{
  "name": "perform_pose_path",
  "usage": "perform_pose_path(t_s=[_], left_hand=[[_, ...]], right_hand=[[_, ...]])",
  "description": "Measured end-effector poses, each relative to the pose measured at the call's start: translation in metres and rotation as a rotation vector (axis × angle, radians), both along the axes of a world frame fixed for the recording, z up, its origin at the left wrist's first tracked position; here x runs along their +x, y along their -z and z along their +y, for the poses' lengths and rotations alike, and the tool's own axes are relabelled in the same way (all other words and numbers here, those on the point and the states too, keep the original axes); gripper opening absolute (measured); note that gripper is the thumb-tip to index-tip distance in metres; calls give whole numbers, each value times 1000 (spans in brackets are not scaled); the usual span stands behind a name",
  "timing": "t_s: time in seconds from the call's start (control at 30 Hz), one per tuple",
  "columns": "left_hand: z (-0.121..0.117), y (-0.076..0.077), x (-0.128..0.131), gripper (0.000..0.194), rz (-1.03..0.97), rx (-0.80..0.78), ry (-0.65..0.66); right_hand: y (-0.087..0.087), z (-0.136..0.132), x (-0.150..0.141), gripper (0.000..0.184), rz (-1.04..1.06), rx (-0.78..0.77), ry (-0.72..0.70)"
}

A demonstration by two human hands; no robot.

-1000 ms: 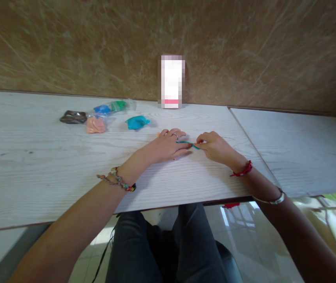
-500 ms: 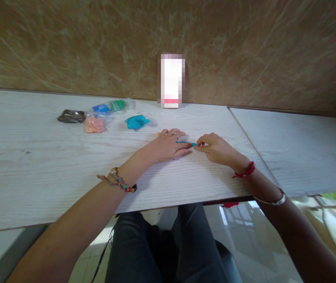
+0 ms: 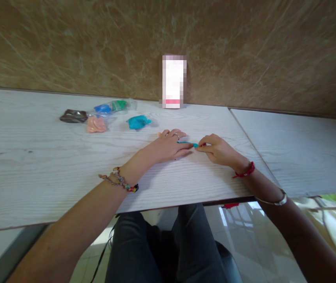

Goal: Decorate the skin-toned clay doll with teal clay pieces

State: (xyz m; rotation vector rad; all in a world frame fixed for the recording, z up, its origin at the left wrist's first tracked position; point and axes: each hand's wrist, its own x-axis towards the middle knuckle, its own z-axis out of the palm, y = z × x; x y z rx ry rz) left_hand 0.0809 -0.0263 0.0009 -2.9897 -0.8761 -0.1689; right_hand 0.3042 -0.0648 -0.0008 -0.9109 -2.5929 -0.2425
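A thin strip of turquoise modelling clay (image 3: 195, 145) lies on the white wood-grain table between my two hands. My left hand (image 3: 168, 146) rests flat on the table with its fingers stretched out, the index finger by the strip; part of the strip is hidden there. Thumb and fingers of my right hand (image 3: 217, 150) are closed in a pinch at the strip's right end. Behind my left fingers a small bit of orange material (image 3: 159, 134) peeks out. A larger turquoise clay lump in a clear wrapper (image 3: 138, 122) sits beyond my left hand.
Bagged clay in brown (image 3: 73, 116), peach (image 3: 96, 124), blue (image 3: 102, 108) and green (image 3: 119, 105) lies at the back left. A blurred-out upright phone-like screen (image 3: 174, 82) leans on the brown marbled wall (image 3: 244, 51). A table seam (image 3: 252, 146) runs right of my right hand.
My right fingers have shifted slightly at the strip's right end, where a thicker turquoise piece now shows instead of a thin tail. My left hand has stayed almost in place.
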Motion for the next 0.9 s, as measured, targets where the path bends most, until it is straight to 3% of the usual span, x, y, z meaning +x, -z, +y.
perform_pose_path(t_s=[0.3,0.47,0.67,0.9], left_hand=[[2,0,0,45,10,-43,-3],[5,1,-2,46,4,-50,-21],[4,1,-3,46,26,-37,-17],[1,-4,-2,44,23,-49,-22]], right_hand=[[5,4,-2,32,-58,-1,-5],[2,1,0,32,49,26,53],[-1,0,3,31,-70,-37,28],[-6,-4,8,33,-40,-92,53]])
